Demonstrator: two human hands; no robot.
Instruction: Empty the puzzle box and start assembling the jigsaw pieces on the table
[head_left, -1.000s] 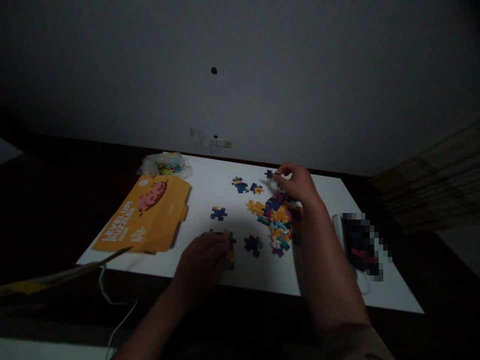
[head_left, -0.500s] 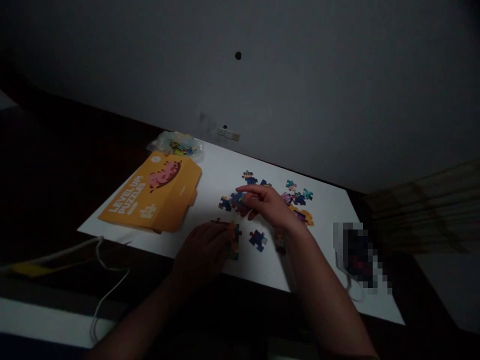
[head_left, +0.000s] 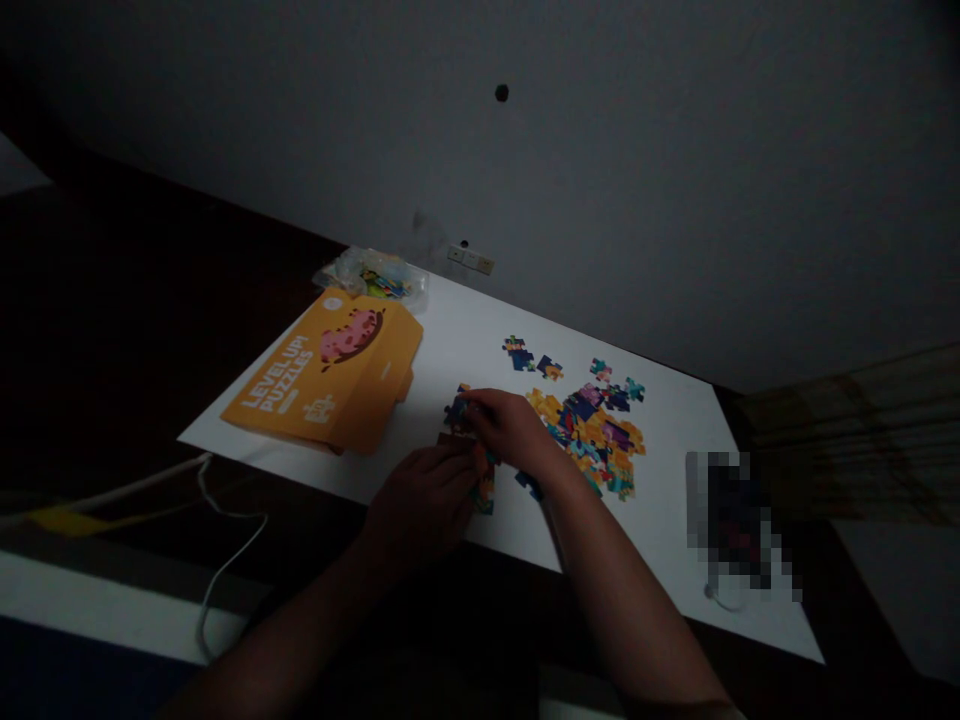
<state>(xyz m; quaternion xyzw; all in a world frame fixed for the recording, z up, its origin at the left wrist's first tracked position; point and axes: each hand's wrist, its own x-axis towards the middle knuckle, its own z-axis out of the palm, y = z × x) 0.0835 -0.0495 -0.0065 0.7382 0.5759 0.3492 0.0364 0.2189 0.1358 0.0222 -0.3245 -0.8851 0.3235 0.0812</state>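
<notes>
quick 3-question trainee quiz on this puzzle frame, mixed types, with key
1. True or false: the right hand is at the loose pile.
2. What lies left of both hands? A) orange box B) a mug C) scissors
3. Fill in: the left hand rests on joined pieces near the table's ____ edge.

Key: 1 false, it is beside the left hand, at a piece; 2 A; 3 near.
</notes>
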